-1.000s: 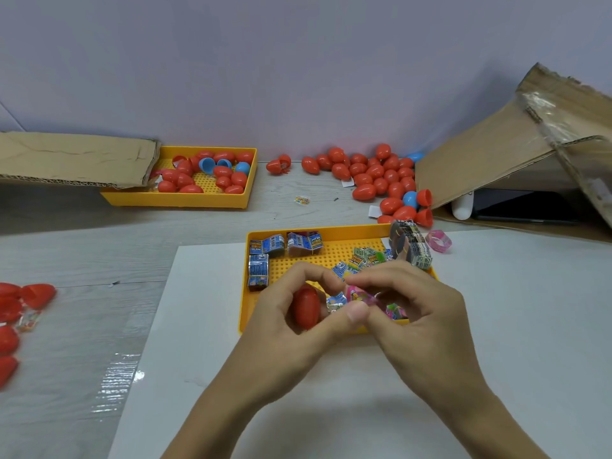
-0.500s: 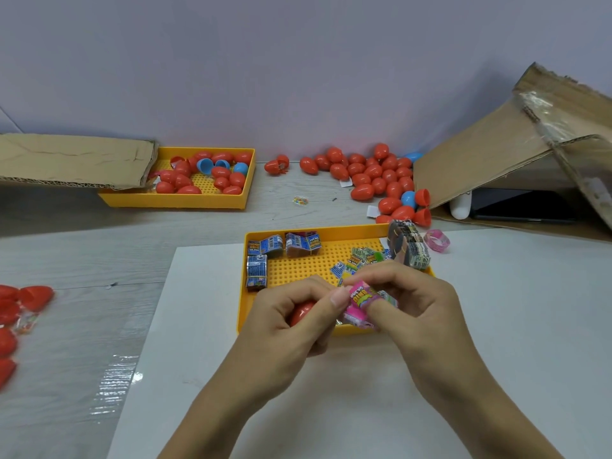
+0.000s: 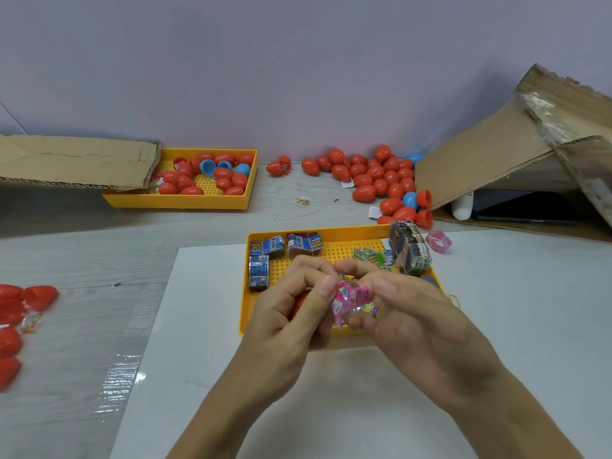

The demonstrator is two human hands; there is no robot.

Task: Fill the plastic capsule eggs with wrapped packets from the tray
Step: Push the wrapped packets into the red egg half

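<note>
Both our hands pinch the pink packet over the near tray, closer together than half a second ago.

Our left hand (image 3: 291,313) curls around a red capsule egg (image 3: 300,301), now mostly hidden in the palm, with its thumb pressed on the pink packet (image 3: 352,298). The packet sits between the hands, crumpled and tilted lower than before, above the front edge of the yellow tray (image 3: 244,313). Our right hand (image 3: 407,313) clamps the packet's other side with thumb and fingers. Blue packets (image 3: 266,247) lie unmoved in the tray's left corner.
</note>
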